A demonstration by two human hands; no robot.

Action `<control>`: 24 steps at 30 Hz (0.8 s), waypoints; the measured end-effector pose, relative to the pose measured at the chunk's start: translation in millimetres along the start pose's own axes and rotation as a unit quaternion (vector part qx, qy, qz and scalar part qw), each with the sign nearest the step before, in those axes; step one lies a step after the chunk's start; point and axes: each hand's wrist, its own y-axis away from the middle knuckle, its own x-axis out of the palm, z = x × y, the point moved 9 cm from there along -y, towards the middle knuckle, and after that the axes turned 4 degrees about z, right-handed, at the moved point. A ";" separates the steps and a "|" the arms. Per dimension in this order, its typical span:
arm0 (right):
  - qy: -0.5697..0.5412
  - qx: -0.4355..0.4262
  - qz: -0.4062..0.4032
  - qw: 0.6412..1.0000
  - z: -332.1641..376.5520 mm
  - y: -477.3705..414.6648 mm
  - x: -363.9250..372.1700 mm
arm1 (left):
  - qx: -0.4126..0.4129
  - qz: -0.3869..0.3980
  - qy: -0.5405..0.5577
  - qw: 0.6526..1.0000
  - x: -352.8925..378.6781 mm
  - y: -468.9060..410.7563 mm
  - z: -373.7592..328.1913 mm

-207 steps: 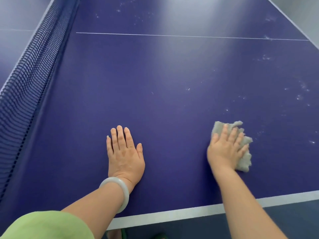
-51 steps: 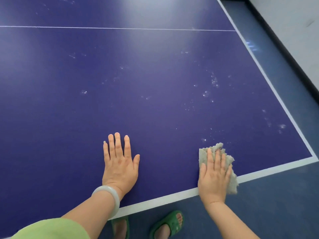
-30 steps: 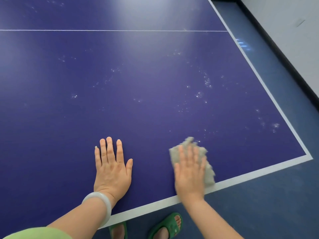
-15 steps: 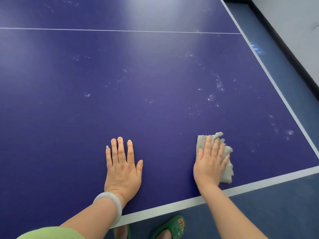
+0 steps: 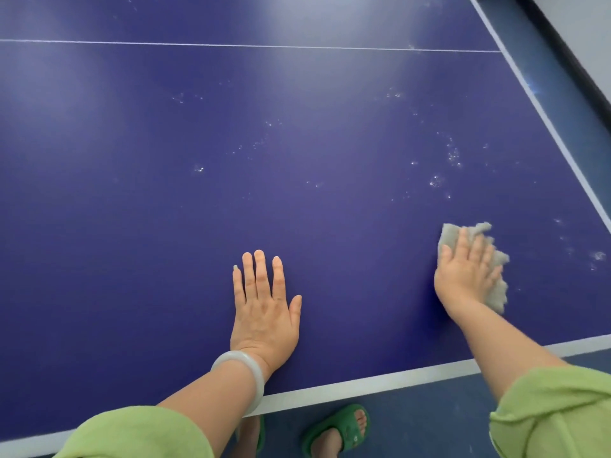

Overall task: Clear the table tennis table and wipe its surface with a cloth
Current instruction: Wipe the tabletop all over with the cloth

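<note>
The dark blue table tennis table (image 5: 165, 209) fills the view, with pale specks scattered across its right half. My left hand (image 5: 264, 309) lies flat on the surface near the front white edge line, fingers spread, a pale bangle on the wrist. My right hand (image 5: 466, 276) presses a crumpled grey cloth (image 5: 496, 285) against the table at the right, a little in from the front edge. Most of the cloth is hidden under the palm and fingers.
A thin white centre line (image 5: 231, 45) crosses the table at the top. The table's right edge line (image 5: 562, 143) runs diagonally, with blue floor and a dark wall base beyond. Green slippers (image 5: 337, 428) show below the front edge.
My right hand has slid the cloth to the right and slightly away from the front edge. My left hand stays flat in the same spot.
</note>
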 end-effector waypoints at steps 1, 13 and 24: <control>-0.007 0.021 -0.004 1.000 -2.3 12.4 5.2 | -0.001 0.002 -0.002 1.000 0.6 0.3 0.2; 0.092 -0.245 -0.020 0.965 35.5 121.4 43.7 | -0.009 0.020 -0.008 1.000 -0.2 -0.5 1.6; 0.065 -0.114 -0.024 0.991 8.7 119.9 36.5 | -0.006 0.031 0.031 0.999 -13.3 -9.5 -21.2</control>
